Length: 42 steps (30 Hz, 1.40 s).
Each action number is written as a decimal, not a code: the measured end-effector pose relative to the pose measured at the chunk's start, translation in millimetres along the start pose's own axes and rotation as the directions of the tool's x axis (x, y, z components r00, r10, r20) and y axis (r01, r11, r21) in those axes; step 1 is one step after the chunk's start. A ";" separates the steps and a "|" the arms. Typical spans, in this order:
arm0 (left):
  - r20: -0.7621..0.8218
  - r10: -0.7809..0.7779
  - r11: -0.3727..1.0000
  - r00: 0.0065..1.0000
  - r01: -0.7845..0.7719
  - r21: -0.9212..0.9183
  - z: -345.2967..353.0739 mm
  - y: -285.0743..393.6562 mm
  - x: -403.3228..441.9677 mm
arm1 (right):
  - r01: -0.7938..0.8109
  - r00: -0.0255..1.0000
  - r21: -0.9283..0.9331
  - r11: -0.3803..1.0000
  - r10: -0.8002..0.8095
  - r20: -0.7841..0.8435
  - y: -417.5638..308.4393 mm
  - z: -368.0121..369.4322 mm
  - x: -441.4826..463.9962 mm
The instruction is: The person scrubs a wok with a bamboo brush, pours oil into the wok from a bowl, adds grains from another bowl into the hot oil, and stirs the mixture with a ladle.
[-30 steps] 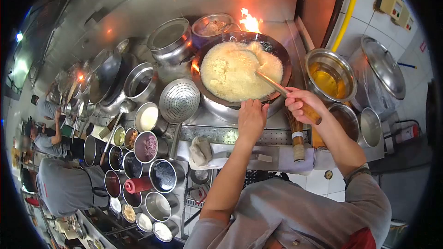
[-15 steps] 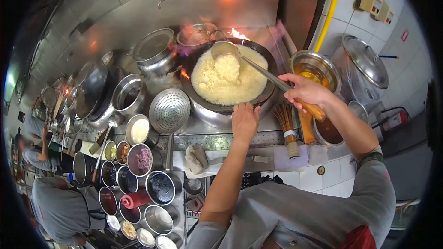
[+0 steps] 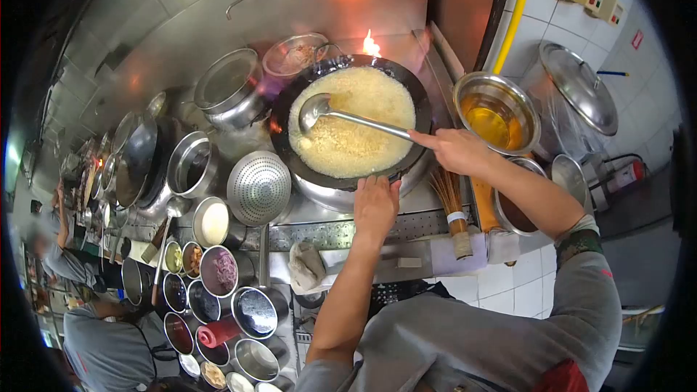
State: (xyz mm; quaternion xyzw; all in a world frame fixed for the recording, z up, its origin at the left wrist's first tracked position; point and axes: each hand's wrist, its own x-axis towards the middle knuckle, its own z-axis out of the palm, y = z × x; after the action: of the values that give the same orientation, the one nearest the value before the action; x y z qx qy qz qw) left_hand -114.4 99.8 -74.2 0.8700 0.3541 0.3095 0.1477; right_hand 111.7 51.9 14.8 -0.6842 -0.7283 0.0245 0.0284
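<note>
My right hand (image 3: 456, 152) is closed around the handle of a long metal ladle (image 3: 367, 123), which reaches leftward over a dark wok (image 3: 424, 112). The ladle's bowl is at the left part of the pale yellow, frothy food (image 3: 363, 152) filling the wok. My left hand (image 3: 377, 205) grips the wok's near edge, fingers curled over the rim; whatever handle is there is hidden beneath them. Flame (image 3: 371, 45) rises behind the wok's far rim.
A perforated strainer (image 3: 258, 187) lies left of the wok, near several ingredient pots, one with sliced onion (image 3: 225, 270). On the right are a bowl of yellow oil (image 3: 490, 127), a bamboo brush (image 3: 455, 221) and a lidded pot (image 3: 577, 87). A co-worker's grey-shirted back (image 3: 109, 348) shows at lower left.
The ladle, earlier showing a pale clump at its bowl near the far side, has moved left and lower onto the food. My right hand moved left with it. My left hand stays on the rim.
</note>
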 end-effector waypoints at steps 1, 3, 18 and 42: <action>0.010 0.000 1.000 1.000 0.000 -0.009 -0.3 -0.3 -0.5 | -0.038 0.999 -0.045 0.998 0.039 0.024 1.0 -14.2 -5.5; 0.053 0.002 1.000 0.999 -0.004 0.024 1.7 -3.4 -1.6 | -0.078 0.996 -0.091 0.993 0.082 0.041 6.9 -25.1 -16.1; -0.002 -0.039 0.998 0.999 0.039 0.054 6.8 14.5 -2.9 | -0.128 0.991 0.274 0.953 0.134 -0.003 53.7 -59.7 -93.8; -0.038 -0.030 0.999 0.999 0.029 -0.033 4.0 9.3 -1.6 | -0.239 0.970 0.171 0.956 0.228 0.078 48.2 -42.1 -114.0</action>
State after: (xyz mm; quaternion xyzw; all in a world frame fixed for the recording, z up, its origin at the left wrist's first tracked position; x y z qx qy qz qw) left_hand -107.9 91.9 -73.5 0.8560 0.3645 0.3300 0.1596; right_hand 169.9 -59.0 52.3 -0.7591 -0.6378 0.1126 0.0656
